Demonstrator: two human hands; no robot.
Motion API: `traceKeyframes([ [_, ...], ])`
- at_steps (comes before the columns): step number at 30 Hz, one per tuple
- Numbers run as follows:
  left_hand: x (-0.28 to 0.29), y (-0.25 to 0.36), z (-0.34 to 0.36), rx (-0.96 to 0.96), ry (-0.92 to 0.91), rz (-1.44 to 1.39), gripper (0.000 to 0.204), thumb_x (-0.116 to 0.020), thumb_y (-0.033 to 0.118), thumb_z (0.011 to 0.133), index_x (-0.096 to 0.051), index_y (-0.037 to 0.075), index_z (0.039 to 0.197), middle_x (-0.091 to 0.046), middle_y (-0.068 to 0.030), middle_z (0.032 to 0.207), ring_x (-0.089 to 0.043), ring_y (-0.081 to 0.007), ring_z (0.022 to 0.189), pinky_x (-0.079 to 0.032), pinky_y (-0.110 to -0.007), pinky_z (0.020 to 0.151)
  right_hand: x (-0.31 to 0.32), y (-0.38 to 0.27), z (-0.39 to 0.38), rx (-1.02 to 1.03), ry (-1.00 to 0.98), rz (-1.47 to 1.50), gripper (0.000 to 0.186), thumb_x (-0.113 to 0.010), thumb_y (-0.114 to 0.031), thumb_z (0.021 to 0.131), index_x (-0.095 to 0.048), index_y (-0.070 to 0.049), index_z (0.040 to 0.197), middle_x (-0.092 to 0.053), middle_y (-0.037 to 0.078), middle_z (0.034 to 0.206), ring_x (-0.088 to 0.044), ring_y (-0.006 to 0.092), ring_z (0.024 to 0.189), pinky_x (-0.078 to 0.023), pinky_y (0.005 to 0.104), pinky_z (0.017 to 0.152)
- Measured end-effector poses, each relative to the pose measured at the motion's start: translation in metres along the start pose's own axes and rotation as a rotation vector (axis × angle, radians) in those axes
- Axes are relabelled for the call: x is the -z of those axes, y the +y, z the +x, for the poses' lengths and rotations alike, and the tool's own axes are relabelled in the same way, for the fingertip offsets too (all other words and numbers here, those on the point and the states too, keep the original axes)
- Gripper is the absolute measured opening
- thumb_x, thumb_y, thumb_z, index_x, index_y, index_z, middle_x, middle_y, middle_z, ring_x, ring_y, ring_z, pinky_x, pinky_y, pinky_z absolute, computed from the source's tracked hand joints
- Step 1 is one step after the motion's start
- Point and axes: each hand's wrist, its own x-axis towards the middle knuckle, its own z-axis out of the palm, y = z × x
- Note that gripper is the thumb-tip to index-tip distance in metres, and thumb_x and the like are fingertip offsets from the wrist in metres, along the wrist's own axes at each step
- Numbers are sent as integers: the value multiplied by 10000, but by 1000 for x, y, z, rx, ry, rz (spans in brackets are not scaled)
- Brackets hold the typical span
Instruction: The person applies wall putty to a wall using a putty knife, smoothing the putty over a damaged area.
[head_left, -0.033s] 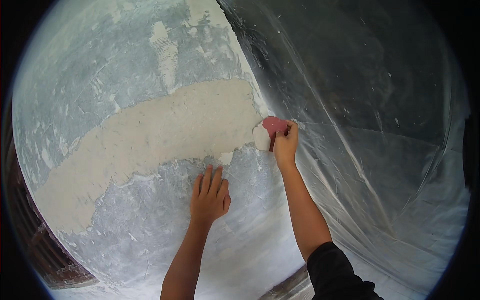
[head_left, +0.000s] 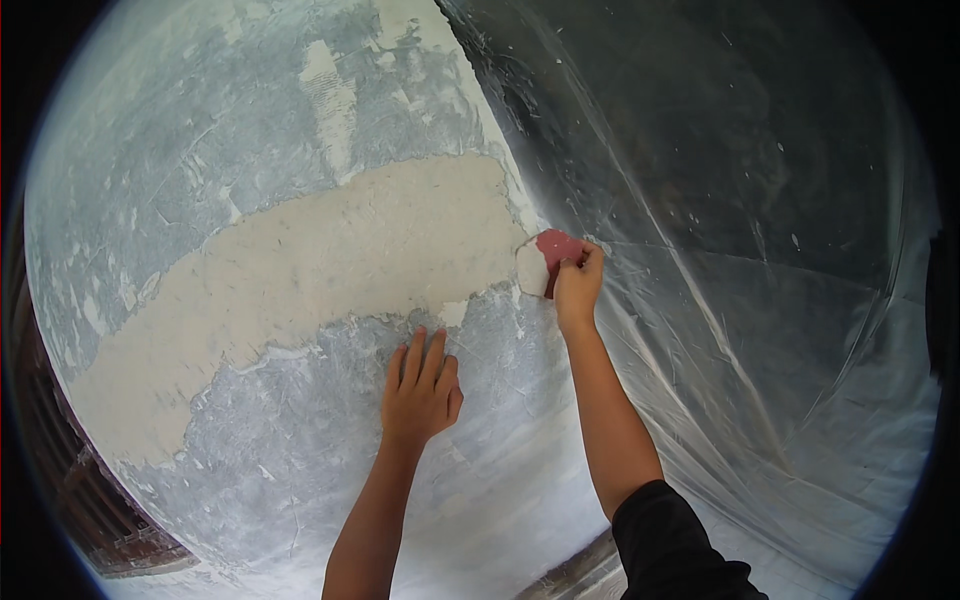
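A broad band of beige putty [head_left: 350, 240] runs across the grey, patchy wall [head_left: 330, 420]. At the band's right end, close to the wall's edge, my right hand [head_left: 577, 292] pinches a red putty scraper [head_left: 558, 243] between thumb and fingers. Pale putty coats the scraper's left part, which lies at the wall surface. Below the band's lower edge, my left hand [head_left: 420, 393] rests on the grey wall with its fingers stretched out and spread. A small white putty patch [head_left: 453, 313] shows just above its fingertips.
Translucent plastic sheeting [head_left: 720, 330] hangs in folds to the right of the wall's edge. A brown slatted structure [head_left: 95, 500] is at the lower left. Higher on the wall is a ridged white putty streak [head_left: 330, 100].
My right hand and the red scraper have shifted slightly to the right and up, away from the band's end. My left hand stays in the same place.
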Motion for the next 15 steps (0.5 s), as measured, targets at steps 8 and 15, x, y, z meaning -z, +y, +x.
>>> traceKeyframes([
  [8,-1,1,-2,-6,-1,-3,216,-545,183,809,-611,75,984,-563,-133,1347,-492,-347,1295,-375,-504,1045,5,-1,-26,-15,-54,33,293,-501,49,822,-527,20,1113,-574,156,1072,-566,245,989,-436,347,910],
  [15,-3,1,0,-6,0,21,262,-561,176,812,-589,73,1051,-558,-132,1344,-480,-343,1304,-386,-518,1036,50,14,-48,-76,230,-46,286,-497,4,844,-490,19,1130,-568,178,1074,-565,266,1012,-432,367,914],
])
